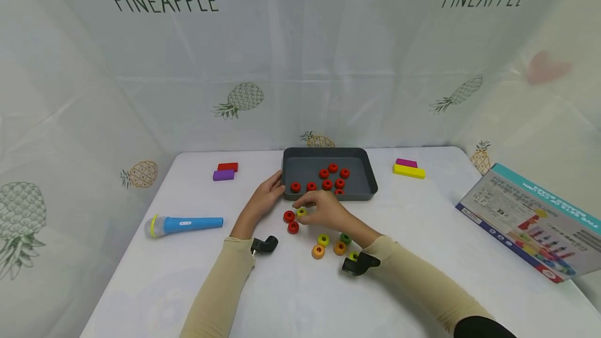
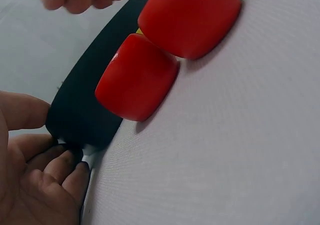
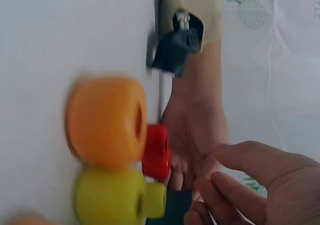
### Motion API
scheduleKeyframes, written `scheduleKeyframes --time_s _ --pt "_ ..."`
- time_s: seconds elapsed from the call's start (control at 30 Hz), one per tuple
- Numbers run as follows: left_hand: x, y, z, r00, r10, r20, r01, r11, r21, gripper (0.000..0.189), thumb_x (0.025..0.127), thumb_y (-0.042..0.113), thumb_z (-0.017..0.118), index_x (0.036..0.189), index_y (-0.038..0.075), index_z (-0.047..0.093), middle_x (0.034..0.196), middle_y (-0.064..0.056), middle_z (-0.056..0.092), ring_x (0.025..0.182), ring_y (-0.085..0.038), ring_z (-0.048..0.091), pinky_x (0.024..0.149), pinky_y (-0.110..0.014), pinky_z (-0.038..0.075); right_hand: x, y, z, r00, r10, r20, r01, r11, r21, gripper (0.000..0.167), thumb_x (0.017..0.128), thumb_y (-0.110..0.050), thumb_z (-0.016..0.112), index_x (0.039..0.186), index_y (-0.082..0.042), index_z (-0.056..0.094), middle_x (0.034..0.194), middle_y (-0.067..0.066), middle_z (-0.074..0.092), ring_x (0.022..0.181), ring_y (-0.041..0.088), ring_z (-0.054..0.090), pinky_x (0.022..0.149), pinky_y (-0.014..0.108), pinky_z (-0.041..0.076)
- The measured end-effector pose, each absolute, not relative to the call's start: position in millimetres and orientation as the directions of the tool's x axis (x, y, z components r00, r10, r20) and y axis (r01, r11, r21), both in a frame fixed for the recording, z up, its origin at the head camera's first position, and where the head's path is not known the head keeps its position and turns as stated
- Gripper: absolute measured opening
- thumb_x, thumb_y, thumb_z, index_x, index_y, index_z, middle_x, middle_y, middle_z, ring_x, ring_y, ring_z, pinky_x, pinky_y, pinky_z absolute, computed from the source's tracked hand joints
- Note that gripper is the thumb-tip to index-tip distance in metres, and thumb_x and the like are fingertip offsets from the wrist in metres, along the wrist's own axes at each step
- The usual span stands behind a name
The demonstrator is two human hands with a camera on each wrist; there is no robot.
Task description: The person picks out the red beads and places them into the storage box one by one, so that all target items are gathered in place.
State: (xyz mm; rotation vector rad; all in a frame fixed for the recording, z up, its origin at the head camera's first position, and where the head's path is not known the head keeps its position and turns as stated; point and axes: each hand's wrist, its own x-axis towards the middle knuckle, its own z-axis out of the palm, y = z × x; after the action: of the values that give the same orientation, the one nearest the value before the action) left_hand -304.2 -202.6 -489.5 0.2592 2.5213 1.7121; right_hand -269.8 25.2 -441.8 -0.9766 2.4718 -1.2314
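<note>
The left hand grips the left end of a dark grey tray; in the left wrist view its thumb is on one side of the tray wall and the fingers on the other. Several red beads lie inside the tray. The right hand hovers by the tray's front edge, fingers loosely bent around a gap. A yellow bead shows between its thumb and forefinger in the head view, while the right wrist view shows nothing held. Two red beads sit beside it on the table.
Yellow, green and orange beads lie below the right forearm. A toy microphone is at left. Red and purple blocks stand back left, magenta and yellow blocks back right. A printed box leans at the right edge.
</note>
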Motion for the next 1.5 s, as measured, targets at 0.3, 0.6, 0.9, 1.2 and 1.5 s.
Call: scheduleKeyframes --time_s 0.3,0.6,0.9,1.2,1.5 --pt "-305 -204 -491 -0.985 0.168 0.035 0.097 0.374 0.923 0.061 0.104 0.019 0.05 0.16 0.011 0.029 0.162 -0.012 0.038 0.149 -0.026 0.039 0.126 -0.044 0.026 -252 24 -456 -0.77 -0.632 0.092 -0.455 0.442 -0.773 0.027 0.083 -0.017 0.083 0.109 -0.011 0.078 0.106 -0.002 0.076 0.102 0.017 0.067 0.095 0.037 0.057" --pt "-303 -202 -489 -0.983 0.182 0.034 0.1 0.368 0.924 0.061 0.104 0.02 0.049 0.161 0.012 0.029 0.163 -0.011 0.036 0.15 -0.025 0.037 0.126 -0.044 0.025 -247 21 -465 -0.782 -0.612 0.121 -0.49 0.482 -0.726 0.026 0.082 -0.015 0.083 0.107 -0.013 0.079 0.1 -0.006 0.074 0.091 0.008 0.063 0.083 0.023 0.056" --pt "-304 -201 -490 -0.984 0.179 0.025 0.089 0.364 0.927 0.06 0.105 0.021 0.049 0.161 0.013 0.028 0.164 -0.009 0.035 0.151 -0.024 0.035 0.127 -0.044 0.024 -246 18 -468 -0.79 -0.601 0.118 -0.488 0.501 -0.714 0.028 0.081 -0.014 0.084 0.109 -0.013 0.079 0.1 -0.006 0.074 0.091 0.008 0.064 0.082 0.023 0.056" --pt "-284 -198 -455 -0.976 0.217 0.004 0.089 0.381 0.92 0.06 0.106 0.014 0.046 0.16 0.003 0.024 0.163 -0.019 0.031 0.152 -0.03 0.032 0.126 -0.047 0.023 -249 17 -471 -0.789 -0.6 0.132 -0.502 0.506 -0.702 0.026 0.082 -0.014 0.084 0.107 -0.013 0.079 0.096 -0.007 0.071 0.085 0.007 0.061 0.078 0.02 0.054" --pt "-294 -200 -469 -0.978 0.209 -0.002 0.078 0.376 0.923 0.059 0.106 0.013 0.045 0.16 0.004 0.023 0.164 -0.018 0.03 0.152 -0.029 0.031 0.127 -0.046 0.021 -250 17 -472 -0.794 -0.597 0.117 -0.479 0.495 -0.724 0.024 0.082 -0.014 0.084 0.105 -0.014 0.08 0.095 -0.007 0.072 0.086 0.008 0.063 0.078 0.02 0.055"
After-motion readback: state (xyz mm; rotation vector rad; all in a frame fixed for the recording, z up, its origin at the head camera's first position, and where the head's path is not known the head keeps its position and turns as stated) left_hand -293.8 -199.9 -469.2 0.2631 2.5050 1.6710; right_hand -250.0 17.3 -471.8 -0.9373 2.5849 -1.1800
